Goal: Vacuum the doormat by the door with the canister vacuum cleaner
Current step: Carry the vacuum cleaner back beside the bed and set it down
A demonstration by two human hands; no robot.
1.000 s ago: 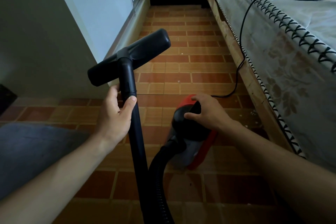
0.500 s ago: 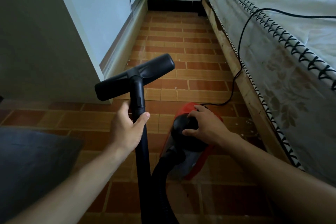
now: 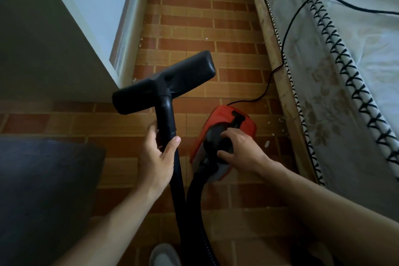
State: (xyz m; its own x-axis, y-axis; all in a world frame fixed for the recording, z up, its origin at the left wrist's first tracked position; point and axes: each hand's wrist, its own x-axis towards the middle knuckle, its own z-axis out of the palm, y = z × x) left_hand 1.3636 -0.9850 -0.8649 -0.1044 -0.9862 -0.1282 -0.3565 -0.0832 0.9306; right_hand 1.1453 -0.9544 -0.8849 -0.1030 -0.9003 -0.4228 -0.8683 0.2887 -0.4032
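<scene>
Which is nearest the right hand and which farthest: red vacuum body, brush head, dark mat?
1. Red vacuum body: under the right hand, touching.
2. Brush head: ahead, to its left.
3. Dark mat: far left, beyond the left hand.

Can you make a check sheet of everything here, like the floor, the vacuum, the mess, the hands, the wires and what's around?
Surface: brick-pattern tiled floor.
Job's things: red canister vacuum on the floor; black wand with floor nozzle; dark doormat at left.
Clutter: pale crumbs by the bed.
Hands: left hand grips the wand; right hand holds the canister's black top.
Cables: black power cord runs over the mattress; hose leaves the canister.
Surroundings: pale cabinet at left.
</scene>
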